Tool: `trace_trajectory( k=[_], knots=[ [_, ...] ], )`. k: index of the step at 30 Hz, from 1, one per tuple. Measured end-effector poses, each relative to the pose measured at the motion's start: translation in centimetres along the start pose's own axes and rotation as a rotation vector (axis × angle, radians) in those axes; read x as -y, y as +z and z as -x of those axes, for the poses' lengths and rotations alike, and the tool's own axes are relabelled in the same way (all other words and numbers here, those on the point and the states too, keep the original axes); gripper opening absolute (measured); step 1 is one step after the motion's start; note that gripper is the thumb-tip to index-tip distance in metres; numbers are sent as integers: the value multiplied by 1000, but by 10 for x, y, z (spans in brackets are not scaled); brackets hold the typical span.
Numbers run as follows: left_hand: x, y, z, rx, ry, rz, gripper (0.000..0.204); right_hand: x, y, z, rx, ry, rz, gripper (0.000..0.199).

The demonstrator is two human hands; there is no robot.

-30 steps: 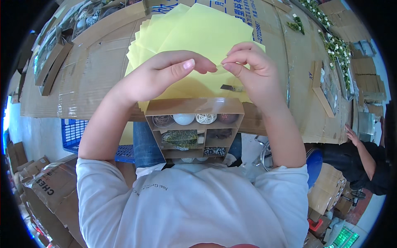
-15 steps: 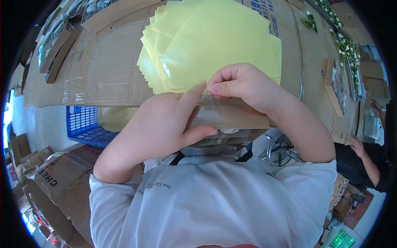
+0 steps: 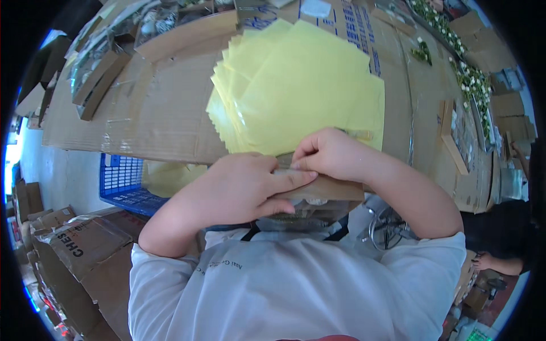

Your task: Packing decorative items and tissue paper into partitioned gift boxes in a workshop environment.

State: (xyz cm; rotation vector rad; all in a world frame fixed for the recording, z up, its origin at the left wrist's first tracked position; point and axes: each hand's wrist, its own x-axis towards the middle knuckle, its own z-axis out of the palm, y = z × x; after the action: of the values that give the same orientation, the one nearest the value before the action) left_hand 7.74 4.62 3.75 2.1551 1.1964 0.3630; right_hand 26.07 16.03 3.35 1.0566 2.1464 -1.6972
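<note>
Cardboard box (image 3: 340, 189): top's long axis crosswise, clear face toward shirt (image 3: 296, 284).

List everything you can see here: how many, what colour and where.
Box: one, brown, under the hands
Sheets: many, yellow, fanned mid-table
Table: one, brown cardboard top, ahead
Basket: one, blue, left below the table edge
Cartons: several, brown, lower left
Other boxes: several, brown, table's left and right
Flowers: many, white and green, upper right
Metal frame: one, silver, right of the box
Co-worker: at least one, dark clothes, far right
Shirt: one, white, bottom centre
Left hand: one, bare, on the box
Right hand: one, bare, at the box's far edge
</note>
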Motion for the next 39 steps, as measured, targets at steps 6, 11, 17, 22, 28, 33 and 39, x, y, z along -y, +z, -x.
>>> trace_trajectory(
  k=[6,11,17,22,28,33,39],
  knots=[
    [-5,4,13,-123,97,35,56,6,3,-6,238,46,401,23],
    [24,-23,36,-257,-62,97,57,18,-38,7,-177,-56,93,16],
    [108,-115,65,-1200,-270,759,36,-105,-191,51,-1280,-10,862,25],
    [186,-197,32,-1318,-482,1071,23,-289,-269,143,-1261,850,1048,63],
    [247,-203,14,-1259,-825,564,39,-273,-205,142,-1270,868,781,78],
    [239,-182,18,-1359,-683,-322,59,-272,-195,164,-1273,690,686,60],
    [186,-121,26,-1205,-544,-839,61,-324,-286,205,-1399,762,509,57]
  ],
)
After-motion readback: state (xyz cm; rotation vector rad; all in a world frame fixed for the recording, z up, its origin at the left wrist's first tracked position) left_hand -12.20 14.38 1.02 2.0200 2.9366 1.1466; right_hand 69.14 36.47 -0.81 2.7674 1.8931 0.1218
